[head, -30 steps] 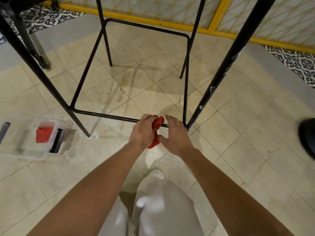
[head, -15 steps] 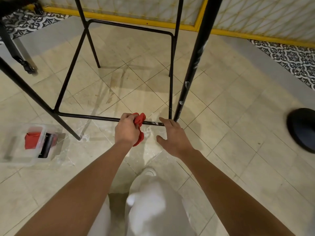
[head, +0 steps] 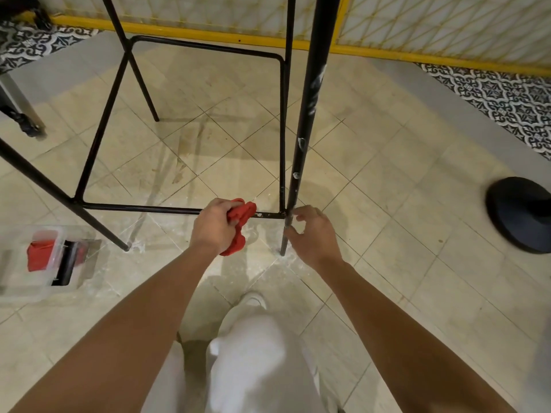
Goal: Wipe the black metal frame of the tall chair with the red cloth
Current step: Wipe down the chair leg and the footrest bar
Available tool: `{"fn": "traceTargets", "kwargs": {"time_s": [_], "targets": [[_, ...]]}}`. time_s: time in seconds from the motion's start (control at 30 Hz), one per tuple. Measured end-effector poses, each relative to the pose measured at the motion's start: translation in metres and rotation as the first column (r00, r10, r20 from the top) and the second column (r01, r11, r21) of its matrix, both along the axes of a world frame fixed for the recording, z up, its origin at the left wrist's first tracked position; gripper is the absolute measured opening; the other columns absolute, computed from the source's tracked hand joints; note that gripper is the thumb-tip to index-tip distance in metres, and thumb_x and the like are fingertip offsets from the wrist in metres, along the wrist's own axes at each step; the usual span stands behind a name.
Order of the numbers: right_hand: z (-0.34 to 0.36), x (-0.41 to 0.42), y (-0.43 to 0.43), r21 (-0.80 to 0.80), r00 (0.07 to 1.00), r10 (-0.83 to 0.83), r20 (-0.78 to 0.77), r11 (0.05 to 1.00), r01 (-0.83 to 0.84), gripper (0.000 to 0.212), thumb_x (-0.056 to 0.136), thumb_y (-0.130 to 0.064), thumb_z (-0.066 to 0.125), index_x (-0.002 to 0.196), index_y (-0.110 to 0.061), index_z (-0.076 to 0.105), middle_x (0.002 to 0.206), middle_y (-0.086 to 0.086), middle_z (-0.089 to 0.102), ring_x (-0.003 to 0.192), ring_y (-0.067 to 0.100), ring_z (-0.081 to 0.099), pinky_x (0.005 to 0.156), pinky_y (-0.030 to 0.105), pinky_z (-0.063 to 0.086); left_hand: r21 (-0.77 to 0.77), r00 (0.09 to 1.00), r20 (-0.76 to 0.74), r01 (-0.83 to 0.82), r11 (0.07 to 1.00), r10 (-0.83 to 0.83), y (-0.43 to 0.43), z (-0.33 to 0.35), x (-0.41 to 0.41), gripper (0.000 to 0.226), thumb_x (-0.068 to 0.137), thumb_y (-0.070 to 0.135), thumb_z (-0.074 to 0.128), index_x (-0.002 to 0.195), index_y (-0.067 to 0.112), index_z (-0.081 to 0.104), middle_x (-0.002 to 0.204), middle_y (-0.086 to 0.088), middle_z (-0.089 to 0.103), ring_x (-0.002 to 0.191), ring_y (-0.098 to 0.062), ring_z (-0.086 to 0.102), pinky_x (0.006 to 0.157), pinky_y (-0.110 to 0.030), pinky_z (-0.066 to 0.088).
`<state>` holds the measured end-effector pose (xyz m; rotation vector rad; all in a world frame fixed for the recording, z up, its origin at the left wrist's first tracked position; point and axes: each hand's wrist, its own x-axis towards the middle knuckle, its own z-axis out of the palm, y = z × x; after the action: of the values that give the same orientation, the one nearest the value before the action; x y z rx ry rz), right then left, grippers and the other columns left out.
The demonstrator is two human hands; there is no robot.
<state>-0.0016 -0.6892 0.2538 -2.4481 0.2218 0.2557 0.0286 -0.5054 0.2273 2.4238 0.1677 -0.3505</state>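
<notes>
Left grip [head: 214,226] clamps a bunched red cloth [head: 242,214] against the low front rail of the black metal frame [head: 143,208], near its right corner. Right grip [head: 313,234] pinches the front right leg at that joint. Floor [head: 387,210]: beige tile with white smears under the chair; patterned border [head: 507,96] and yellow barrier [head: 208,32] beyond. Clear box [head: 18,284] lies to my left, round black base [head: 521,216] to my right. White specks mark the right leg.

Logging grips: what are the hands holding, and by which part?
Left hand grips the red cloth around its middle, against the crossbar. Right hand pinches the chair leg just below the crossbar joint.
</notes>
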Motion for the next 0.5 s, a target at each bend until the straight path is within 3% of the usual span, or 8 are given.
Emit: {"fn": "traceTargets", "kwargs": {"time_s": [0.1, 0.2, 0.37, 0.5], "targets": [[0.002, 0.006, -0.001, 0.139, 0.989, -0.149, 0.008, 0.979, 0.147, 0.047, 0.085, -0.017, 0.064, 0.128, -0.014, 0.046, 0.122, 0.002, 0.053, 0.112, 0.014, 0.05, 0.089, 0.024, 0.042, 0.019, 0.998, 0.002, -0.065, 0.998, 0.065, -0.013, 0.001, -0.001, 0.036, 0.093, 0.007, 0.05, 0.127, 0.015, 0.058, 0.13, -0.004, 0.052, 0.112, -0.025, 0.055, 0.092, -0.031, 0.042], [0.005, 0.011, 0.002, 0.225, 0.987, -0.16, 0.009, 0.962, 0.154, 0.059, 0.084, -0.015, 0.064, 0.136, -0.016, 0.036, 0.132, 0.002, 0.045, 0.119, 0.014, 0.047, 0.096, 0.028, 0.042, 0.002, 0.998, 0.004, -0.063, 0.998, 0.063, -0.029, 0.0, -0.003, 0.036, 0.095, 0.012, 0.049, 0.131, 0.012, 0.053, 0.132, -0.006, 0.049, 0.113, -0.027, 0.054, 0.094, -0.033, 0.041], [0.005, 0.012, 0.001, 0.215, 0.994, -0.112, 0.015, 0.971, 0.106, 0.06, 0.083, -0.015, 0.064, 0.137, -0.018, 0.037, 0.135, 0.003, 0.042, 0.121, 0.018, 0.046, 0.095, 0.027, 0.041, -0.093, 0.998, 0.017, 0.06, 0.994, -0.059, -0.048, -0.006, -0.008, 0.038, 0.096, 0.016, 0.049, 0.134, 0.01, 0.051, 0.133, -0.005, 0.049, 0.116, -0.024, 0.052, 0.092, -0.022, 0.035], [0.001, 0.009, 0.0, 0.205, 0.996, -0.084, 0.005, 0.975, 0.082, 0.065, 0.08, -0.009, 0.065, 0.138, -0.019, 0.036, 0.137, 0.001, 0.039, 0.122, 0.017, 0.045, 0.091, 0.021, 0.037, -0.061, 0.986, 0.082, 0.152, 0.986, -0.147, -0.039, -0.008, -0.011, 0.043, 0.093, 0.009, 0.052, 0.135, 0.014, 0.052, 0.137, -0.003, 0.049, 0.12, -0.023, 0.051, 0.1, -0.025, 0.036]]}}
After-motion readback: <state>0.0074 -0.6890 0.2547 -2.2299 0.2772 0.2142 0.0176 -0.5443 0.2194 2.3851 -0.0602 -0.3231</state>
